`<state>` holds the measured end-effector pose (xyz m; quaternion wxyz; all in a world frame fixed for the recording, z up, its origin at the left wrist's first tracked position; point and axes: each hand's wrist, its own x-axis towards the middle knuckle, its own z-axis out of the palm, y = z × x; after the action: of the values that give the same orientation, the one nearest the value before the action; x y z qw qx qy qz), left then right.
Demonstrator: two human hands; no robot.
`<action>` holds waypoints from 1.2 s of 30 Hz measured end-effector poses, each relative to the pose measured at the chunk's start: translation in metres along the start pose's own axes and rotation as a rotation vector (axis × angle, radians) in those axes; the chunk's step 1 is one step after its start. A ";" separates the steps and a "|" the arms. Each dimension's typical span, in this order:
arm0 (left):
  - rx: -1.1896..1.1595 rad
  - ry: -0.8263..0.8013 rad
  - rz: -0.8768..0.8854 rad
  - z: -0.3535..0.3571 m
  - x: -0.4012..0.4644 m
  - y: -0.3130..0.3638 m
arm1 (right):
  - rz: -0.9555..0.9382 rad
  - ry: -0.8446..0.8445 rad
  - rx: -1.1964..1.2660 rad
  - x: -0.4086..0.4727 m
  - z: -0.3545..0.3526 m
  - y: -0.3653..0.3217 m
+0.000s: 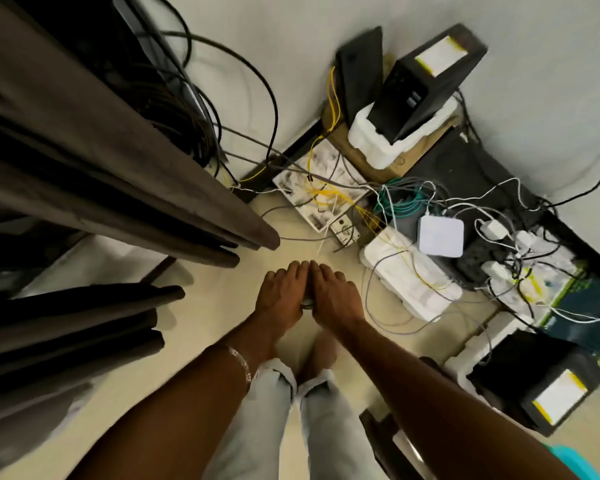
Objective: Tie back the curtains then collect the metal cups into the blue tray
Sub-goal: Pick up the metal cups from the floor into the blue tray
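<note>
Both hands reach forward and down, side by side over the pale floor [201, 386], with their inner edges touching from the fingers back toward the wrists. The left hand [284, 299] and the right hand [329, 299] are seen from the back, fingers held together and curved downward rather than spread. Between them, low near the thumbs, a small sliver of a shiny metal object [307, 303] shows; the hands appear cupped around it, but how firmly each one grips it cannot be told, and it is too hidden to say if it is a cup. A thin bangle [239, 358] sits on the left forearm.

The dark curtains [101, 150] hang in heavy folds at the left, their lower ends above the floor, near the hands but apart from them. At the bottom right corner a bit of blue tray [568, 462] shows, well apart from the hands.

To the right lie tangled cables [343, 199], white foam blocks [406, 278], a white box [440, 235] and black devices [426, 84] with a white, yellow-edged label [440, 57]; another such label [558, 396] sits on a black unit lower right. The frame is blurred, and no writing or brand on them can be read.
</note>
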<state>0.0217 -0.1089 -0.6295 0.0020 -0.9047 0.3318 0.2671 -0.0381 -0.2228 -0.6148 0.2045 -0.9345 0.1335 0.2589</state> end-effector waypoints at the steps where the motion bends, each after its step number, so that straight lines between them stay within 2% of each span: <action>1: -0.001 0.003 0.010 -0.010 -0.006 0.005 | 0.004 0.011 -0.005 -0.009 -0.008 -0.001; 7: 0.009 -0.004 0.067 -0.061 -0.043 0.039 | 0.052 0.063 0.020 -0.069 -0.051 -0.003; 18: 0.111 0.068 0.351 -0.117 -0.094 0.105 | 0.265 0.216 0.082 -0.177 -0.088 0.005; 36: 0.296 -0.038 0.748 -0.101 -0.182 0.233 | 0.621 0.333 0.222 -0.346 -0.050 0.048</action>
<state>-0.1862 -0.2000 -0.4143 0.0410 -0.7065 0.6729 0.2153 -0.3212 -0.2380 -0.4040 0.1917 -0.8510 0.4694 0.1369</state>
